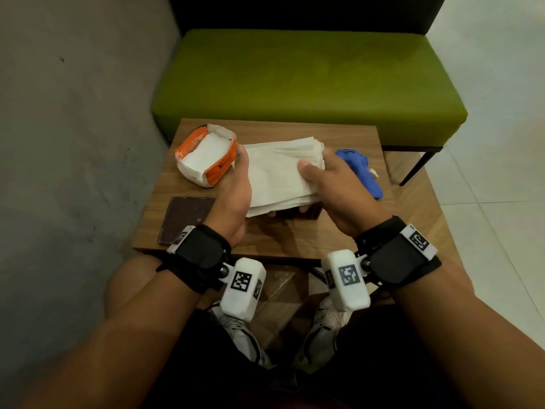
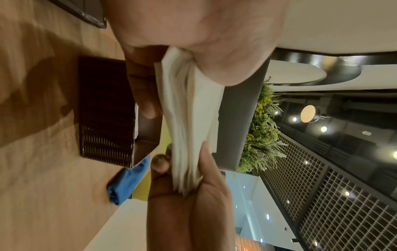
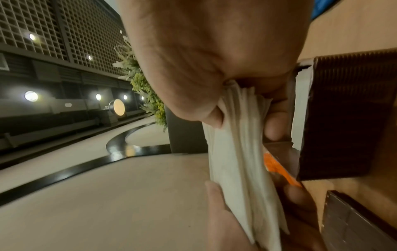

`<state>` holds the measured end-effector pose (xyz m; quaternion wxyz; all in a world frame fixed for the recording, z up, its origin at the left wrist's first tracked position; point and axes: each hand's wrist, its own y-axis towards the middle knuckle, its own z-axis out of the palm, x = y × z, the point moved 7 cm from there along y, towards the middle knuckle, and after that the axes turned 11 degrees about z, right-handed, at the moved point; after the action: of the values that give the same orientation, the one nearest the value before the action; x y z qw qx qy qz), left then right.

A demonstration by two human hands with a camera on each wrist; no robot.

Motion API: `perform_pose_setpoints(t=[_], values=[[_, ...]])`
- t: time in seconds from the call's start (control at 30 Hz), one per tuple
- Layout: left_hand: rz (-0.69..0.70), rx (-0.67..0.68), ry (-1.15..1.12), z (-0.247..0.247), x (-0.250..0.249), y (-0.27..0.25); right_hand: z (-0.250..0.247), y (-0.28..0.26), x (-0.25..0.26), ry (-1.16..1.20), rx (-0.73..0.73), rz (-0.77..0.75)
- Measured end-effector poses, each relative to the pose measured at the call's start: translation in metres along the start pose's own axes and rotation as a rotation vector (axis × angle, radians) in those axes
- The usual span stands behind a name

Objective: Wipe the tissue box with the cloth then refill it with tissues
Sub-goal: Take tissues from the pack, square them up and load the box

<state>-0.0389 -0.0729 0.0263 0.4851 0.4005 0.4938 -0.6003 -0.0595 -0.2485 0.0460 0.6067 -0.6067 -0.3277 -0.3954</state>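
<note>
A thick stack of white tissues point(image 1: 281, 175) hangs just above the dark brown ribbed tissue box point(image 1: 306, 214), which it mostly hides in the head view. My left hand point(image 1: 236, 187) grips the stack's left end and my right hand point(image 1: 327, 178) grips its right end, thumbs on top, fingers underneath. The left wrist view shows the tissue stack point(image 2: 189, 118) over the open tissue box point(image 2: 107, 110). In the right wrist view the tissue stack point(image 3: 238, 152) sits beside the tissue box point(image 3: 348, 115). The blue cloth point(image 1: 358, 166) lies crumpled at the table's right.
An opened orange and white tissue pack point(image 1: 206, 154) sits at the back left of the small wooden table point(image 1: 289, 240). The box's dark lid point(image 1: 184, 219) lies flat at the front left. A green bench point(image 1: 309, 81) stands behind the table.
</note>
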Motion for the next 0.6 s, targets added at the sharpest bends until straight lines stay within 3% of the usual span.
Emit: perform_pose_setpoints(t=[0.1,0.2,0.3,0.4,0.53,0.6], values=[[0.035,0.026,0.070,-0.009,-0.009,0.007,-0.012,-0.003,0.007,0.013,0.048,-0.030],[0.120,0.061,0.242,-0.019,-0.024,0.014,-0.013,-0.006,0.012,-0.132,0.194,-0.011],[0.126,0.316,0.404,-0.002,-0.033,0.005,-0.004,-0.007,0.019,-0.303,0.295,-0.043],[0.034,0.507,0.398,0.012,-0.025,-0.009,0.001,-0.005,0.028,-0.366,0.274,-0.051],[0.038,0.329,0.211,0.011,-0.015,-0.003,-0.012,0.002,0.028,-0.121,-0.008,-0.128],[0.090,0.201,0.144,0.010,-0.014,0.000,-0.009,0.006,0.012,0.002,-0.072,-0.062]])
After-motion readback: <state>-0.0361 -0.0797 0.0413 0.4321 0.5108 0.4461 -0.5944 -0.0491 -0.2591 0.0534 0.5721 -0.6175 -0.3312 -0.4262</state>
